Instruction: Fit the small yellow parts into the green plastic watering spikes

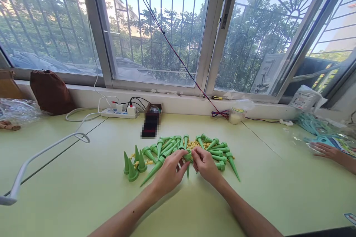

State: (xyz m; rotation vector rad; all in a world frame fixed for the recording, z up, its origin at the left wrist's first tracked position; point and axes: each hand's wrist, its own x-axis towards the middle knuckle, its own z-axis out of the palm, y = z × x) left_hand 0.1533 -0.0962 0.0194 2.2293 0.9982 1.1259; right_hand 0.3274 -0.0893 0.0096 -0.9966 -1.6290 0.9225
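Note:
Between the fingers of my left hand (170,172) is a green plastic plant-watering spike (187,155), its round open top facing up and its point down. Close beside that top, my right hand (206,166) is closed in a pinch; whatever it may hold is too small to make out. Beyond both hands lies a loose pile of similar green spikes (230,164), with small yellow pieces (191,143) among them. To the left, several green cones (132,172) stand point up on the table (178,211).
A white power strip (119,113), a small box (158,109) and a lidded cup (236,115) stand along the window sill. A white cable (47,152) arches over the left side. At far right another person's hand (325,151) rests on packaged blue items (333,140).

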